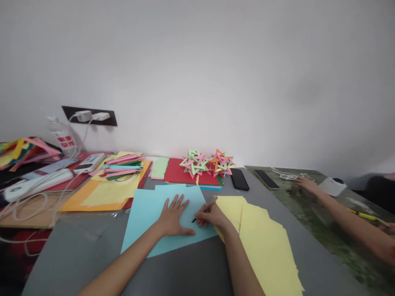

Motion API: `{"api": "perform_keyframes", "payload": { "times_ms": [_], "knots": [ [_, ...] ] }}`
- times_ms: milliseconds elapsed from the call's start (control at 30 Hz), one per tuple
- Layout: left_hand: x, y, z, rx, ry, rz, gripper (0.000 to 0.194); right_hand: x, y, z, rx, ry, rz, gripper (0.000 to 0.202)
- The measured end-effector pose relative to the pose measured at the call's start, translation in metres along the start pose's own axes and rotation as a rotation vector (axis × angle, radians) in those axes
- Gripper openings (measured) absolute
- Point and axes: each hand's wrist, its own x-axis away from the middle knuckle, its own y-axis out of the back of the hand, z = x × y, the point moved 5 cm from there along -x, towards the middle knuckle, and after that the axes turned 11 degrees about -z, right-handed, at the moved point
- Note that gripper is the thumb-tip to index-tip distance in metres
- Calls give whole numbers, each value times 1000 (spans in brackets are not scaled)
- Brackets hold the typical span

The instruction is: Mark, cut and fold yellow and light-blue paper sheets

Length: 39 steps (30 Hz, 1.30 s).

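Light blue paper sheets (148,222) lie on the grey table in front of me. My left hand (173,216) rests flat on them with its fingers spread. Beside it, my right hand (214,216) is closed round a slim pen (194,219), whose dark tip points down and left at the blue paper. The fingers cover most of the pen's barrel. Under and to the right of my right wrist, yellow paper sheets (265,242) are fanned out towards the table's front.
Two folded paper stars (195,164) sit on coloured paper at the back, near a black phone (240,179). At left are paper strips (123,166), a bottle (63,137) and white cables. Another person's hand (305,183) reaches over the table at right, near white sticks.
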Motion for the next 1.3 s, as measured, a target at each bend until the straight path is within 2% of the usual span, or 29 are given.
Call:
{"api": "perform_keyframes", "payload": {
  "times_ms": [367, 600, 700, 900, 1000, 1200, 1300],
  "knots": [
    [-2, -2, 1, 0, 0, 47, 110, -12, 4, -2, -72, 14, -181, 36],
    [-1, 1, -1, -6, 19, 76, 113, 11, 2, 4, 9, -45, 111, 34],
    [-1, 1, -1, -6, 25, 76, 113, 12, 0, 4, 12, -37, 110, 34],
    [-1, 3, -3, 3, 27, 83, 114, 2, 0, -1, -36, -4, -17, 36],
    [-1, 4, -3, 13, 29, 85, 114, 1, 2, 0, -55, -2, -33, 38],
    [0, 4, -2, 39, 33, 75, 114, 12, 1, 3, 36, -54, 163, 36],
    [0, 4, -2, 46, 36, 72, 113, 14, 0, 2, 72, -65, 200, 35]
  ]
}}
